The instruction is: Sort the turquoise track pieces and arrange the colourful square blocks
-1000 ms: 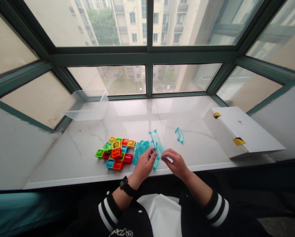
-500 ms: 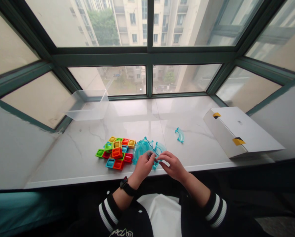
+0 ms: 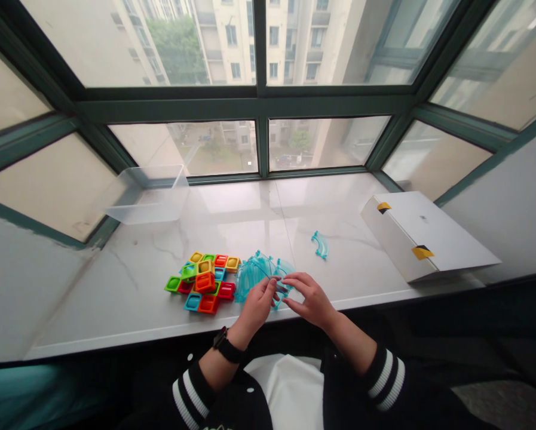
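Near the front edge of the sill (image 3: pixel 339 203), my left hand (image 3: pixel 257 303) is pinched closed, seemingly on a clear piece (image 3: pixel 266 270) at its fingertips; my right hand (image 3: pixel 315 303) faces it with thumb and forefinger parted, and I cannot tell whether it touches anything; I judge that the two are so close in order that one can steady what the other handles. That piece overlaps the right part of the teal heap (image 3: pixel 248 279), so its outline blurs into the others; its visible edge, probably along its long axis, slants from the far left down to my left fingertips; which end is which I cannot tell. Well apart to the right, one loose curve (image 3: pixel 321 245) lies on the sill, bulging right with its hollow facing left; its long axis runs mostly front to back, the near end swung slightly right. The blocks (image 3: pixel 205 283) sit piled just left of the heap, perhaps sorted by kind; the tub (image 3: pixel 153 212) and the box (image 3: pixel 447 239) rest farther off at either side, likely to leave me working room.
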`<control>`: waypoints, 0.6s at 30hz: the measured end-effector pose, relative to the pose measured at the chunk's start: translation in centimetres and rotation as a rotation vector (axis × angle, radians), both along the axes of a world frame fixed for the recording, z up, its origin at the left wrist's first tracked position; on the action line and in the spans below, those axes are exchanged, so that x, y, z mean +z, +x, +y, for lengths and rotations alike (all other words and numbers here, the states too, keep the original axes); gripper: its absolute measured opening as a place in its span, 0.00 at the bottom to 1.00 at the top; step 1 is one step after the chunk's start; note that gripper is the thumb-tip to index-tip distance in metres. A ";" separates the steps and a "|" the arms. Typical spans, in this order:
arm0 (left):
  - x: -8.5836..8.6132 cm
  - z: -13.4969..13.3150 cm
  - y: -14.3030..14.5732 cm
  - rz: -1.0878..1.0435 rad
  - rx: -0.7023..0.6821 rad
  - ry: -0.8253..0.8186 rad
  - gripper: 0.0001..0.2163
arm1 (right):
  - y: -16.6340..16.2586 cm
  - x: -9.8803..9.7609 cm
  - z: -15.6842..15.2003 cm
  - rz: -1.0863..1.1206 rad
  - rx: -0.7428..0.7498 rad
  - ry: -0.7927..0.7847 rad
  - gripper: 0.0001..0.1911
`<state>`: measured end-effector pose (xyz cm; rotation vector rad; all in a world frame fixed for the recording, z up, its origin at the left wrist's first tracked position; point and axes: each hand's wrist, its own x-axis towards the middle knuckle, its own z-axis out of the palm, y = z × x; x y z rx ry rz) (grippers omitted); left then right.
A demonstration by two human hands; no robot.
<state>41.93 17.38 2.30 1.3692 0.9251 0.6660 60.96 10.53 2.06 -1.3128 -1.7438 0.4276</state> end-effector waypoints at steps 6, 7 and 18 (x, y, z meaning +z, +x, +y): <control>0.4 0.2 0.0 -0.014 -0.053 -0.018 0.29 | 0.9 -0.8 0.1 0.018 -0.086 0.028 0.19; 0.4 0.2 -0.1 -0.017 -0.058 -0.019 0.29 | 1.3 -0.9 0.0 0.015 -0.106 0.025 0.19; -0.5 0.9 -1.2 -0.081 0.016 0.009 0.28 | 11.0 -3.8 -0.4 -0.091 -0.614 0.029 0.15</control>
